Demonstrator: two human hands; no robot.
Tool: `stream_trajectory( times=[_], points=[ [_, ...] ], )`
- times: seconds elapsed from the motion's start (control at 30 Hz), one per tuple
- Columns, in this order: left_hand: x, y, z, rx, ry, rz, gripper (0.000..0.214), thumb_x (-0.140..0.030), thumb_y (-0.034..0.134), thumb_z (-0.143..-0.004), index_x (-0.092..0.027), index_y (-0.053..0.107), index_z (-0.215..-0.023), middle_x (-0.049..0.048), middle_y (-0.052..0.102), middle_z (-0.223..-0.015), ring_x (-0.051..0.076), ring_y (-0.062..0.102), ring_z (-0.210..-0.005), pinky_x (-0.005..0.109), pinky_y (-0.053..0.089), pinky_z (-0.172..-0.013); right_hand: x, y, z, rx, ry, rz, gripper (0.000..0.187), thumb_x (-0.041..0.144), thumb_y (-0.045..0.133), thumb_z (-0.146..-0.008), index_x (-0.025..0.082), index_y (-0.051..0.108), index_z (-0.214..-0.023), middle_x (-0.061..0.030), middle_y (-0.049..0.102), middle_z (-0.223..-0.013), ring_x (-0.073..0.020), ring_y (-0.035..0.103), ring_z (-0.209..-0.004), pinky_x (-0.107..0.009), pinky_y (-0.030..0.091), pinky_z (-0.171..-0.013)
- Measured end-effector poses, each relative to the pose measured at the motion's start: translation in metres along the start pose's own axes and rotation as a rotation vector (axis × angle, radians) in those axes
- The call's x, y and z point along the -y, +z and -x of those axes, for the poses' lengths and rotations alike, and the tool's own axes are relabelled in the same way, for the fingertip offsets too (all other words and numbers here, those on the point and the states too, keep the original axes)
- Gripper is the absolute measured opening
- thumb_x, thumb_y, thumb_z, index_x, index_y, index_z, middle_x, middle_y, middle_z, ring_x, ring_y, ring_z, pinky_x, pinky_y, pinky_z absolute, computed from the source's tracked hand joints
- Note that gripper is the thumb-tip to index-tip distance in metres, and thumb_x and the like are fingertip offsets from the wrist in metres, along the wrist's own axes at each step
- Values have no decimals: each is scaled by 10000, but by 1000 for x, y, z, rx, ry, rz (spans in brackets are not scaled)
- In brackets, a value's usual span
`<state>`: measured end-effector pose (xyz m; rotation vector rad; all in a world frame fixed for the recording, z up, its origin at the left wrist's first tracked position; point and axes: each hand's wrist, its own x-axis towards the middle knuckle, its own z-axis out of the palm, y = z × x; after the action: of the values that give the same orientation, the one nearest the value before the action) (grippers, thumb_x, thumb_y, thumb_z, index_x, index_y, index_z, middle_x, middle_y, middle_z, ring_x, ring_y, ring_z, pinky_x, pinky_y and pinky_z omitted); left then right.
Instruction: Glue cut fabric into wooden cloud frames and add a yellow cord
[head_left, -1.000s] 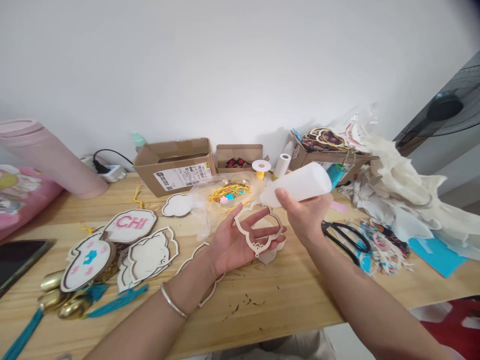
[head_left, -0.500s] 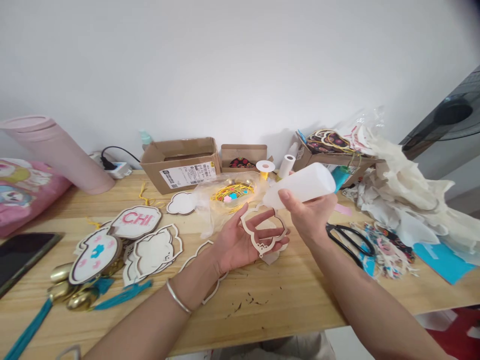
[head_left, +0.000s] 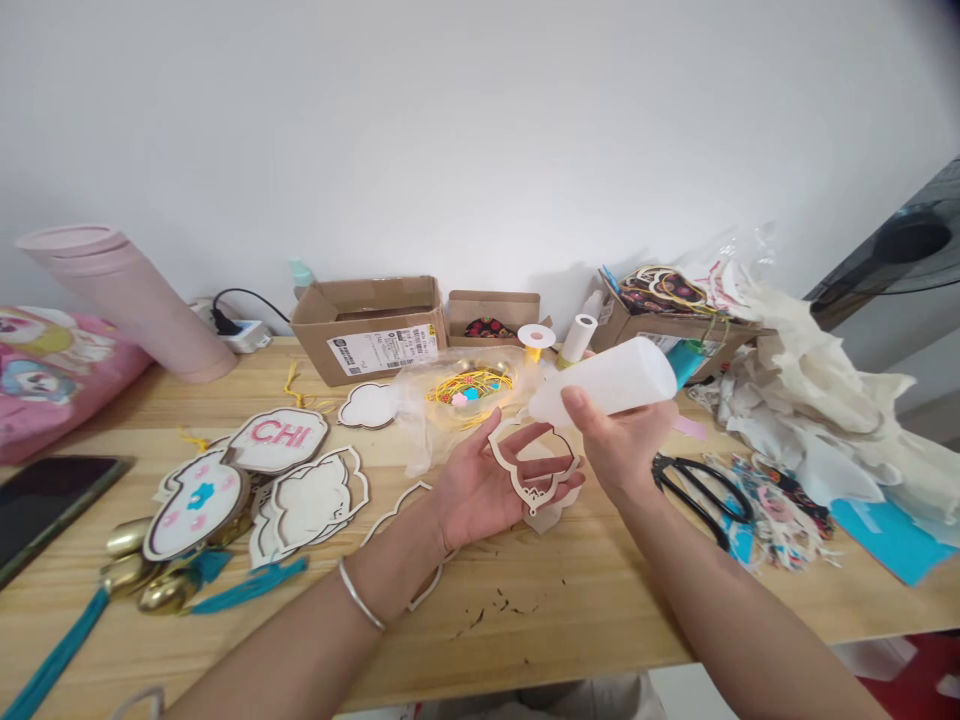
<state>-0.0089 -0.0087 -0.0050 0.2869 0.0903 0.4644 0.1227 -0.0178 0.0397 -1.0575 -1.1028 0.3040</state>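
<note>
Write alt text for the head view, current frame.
The person's left hand holds a pale cloud-shaped wooden frame on its upturned palm while the right hand tips a white plastic squeeze bottle toward it. Below is a light wooden table strewn with similar cloud cut-outs, black scissors and brown cardboard boxes.

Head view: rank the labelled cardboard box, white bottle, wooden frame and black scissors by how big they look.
1. labelled cardboard box
2. white bottle in the right hand: nearly as big, but nearer the camera, so unsure
3. wooden frame on the left hand and black scissors look alike; unranked
</note>
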Motion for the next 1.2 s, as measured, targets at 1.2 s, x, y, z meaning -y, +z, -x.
stream_trajectory(
  times=[1.2],
  points=[
    [2, 0, -3, -12, 79, 75, 468, -429, 325, -870, -134, 503, -1187, 147, 600, -1100, 245, 569, -983, 389, 282, -942, 8, 7, 7, 32, -16, -31, 288, 421, 752, -520, 200, 576, -575, -8, 620, -517, -158, 576, -482, -278, 502, -433]
  ],
)
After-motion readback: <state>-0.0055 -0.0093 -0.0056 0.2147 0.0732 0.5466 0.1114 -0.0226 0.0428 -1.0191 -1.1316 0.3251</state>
